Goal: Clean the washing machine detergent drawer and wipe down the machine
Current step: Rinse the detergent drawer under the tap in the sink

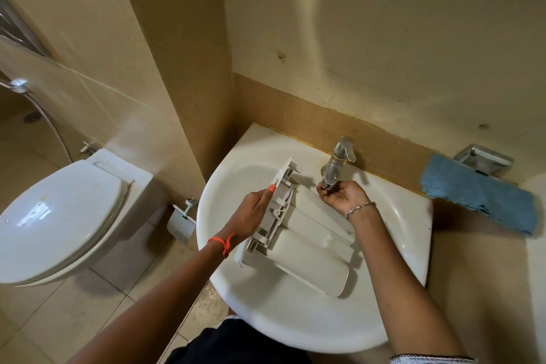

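Left hand (251, 213) grips the detergent drawer (298, 233) by its front panel, tilting it over the sink (393, 245) basin so runoff drains; right hand (342, 193) pinches the tap (335, 165) spout, probably aiming water.

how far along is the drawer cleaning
Done: the detergent drawer is out of the machine and lying in the sink. In hand: the left hand grips its front panel while the right hand is at the faucet spout. Left: rinsing, then wiping; the blue cloth lies unused.
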